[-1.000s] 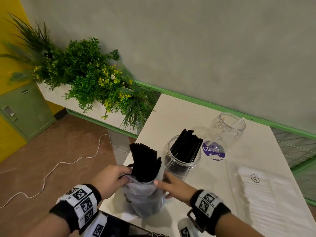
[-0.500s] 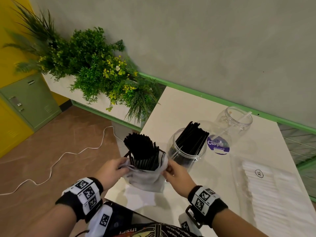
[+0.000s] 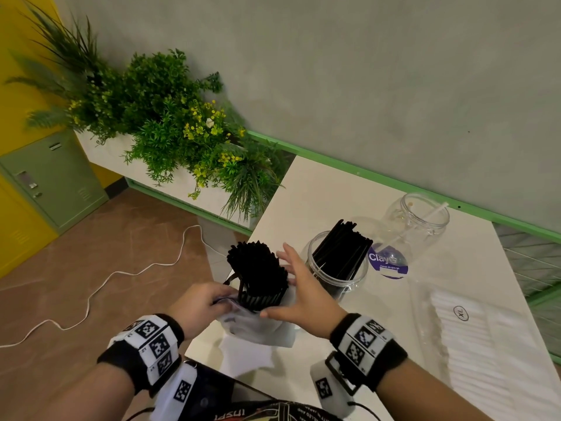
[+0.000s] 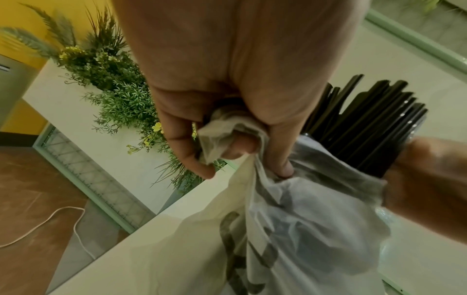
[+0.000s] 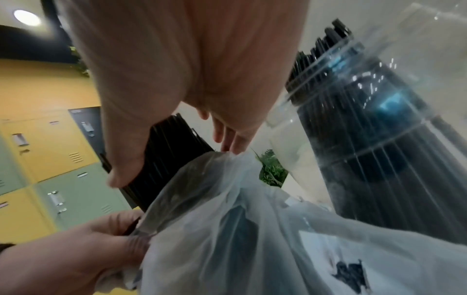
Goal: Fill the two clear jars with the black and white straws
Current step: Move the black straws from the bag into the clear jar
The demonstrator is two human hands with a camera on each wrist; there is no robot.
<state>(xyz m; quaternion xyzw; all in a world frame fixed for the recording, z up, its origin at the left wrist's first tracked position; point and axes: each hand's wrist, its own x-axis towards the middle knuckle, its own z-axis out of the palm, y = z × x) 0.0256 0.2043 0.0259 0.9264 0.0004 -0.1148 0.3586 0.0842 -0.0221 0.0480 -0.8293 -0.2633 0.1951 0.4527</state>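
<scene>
A bundle of black straws [image 3: 258, 271] stands upright in a thin white plastic bag [image 3: 258, 326] at the table's near left edge. My left hand [image 3: 202, 302] grips the bag's bunched left rim [image 4: 227, 137]. With straight fingers my right hand [image 3: 273, 281] spans the bundle: thumb on the near side, fingers on the far side by the bag's edge [image 5: 227, 157]. Just right stands a clear jar [image 3: 337, 287] with several black straws. A second clear jar [image 3: 416, 220] behind it holds one white straw [image 3: 425, 221].
A clear-wrapped pack of white straws [image 3: 485, 344] lies on the right of the white table [image 3: 318, 192]. A purple label [image 3: 388, 262] shows between the jars. A planter with green plants [image 3: 170, 132] stands left of the table. A white cable [image 3: 121, 275] crosses the floor.
My right hand left the bag's right rim and now reaches round the straw bundle. More of the straws stand out above the bag, and the left hand keeps its grip on the rim.
</scene>
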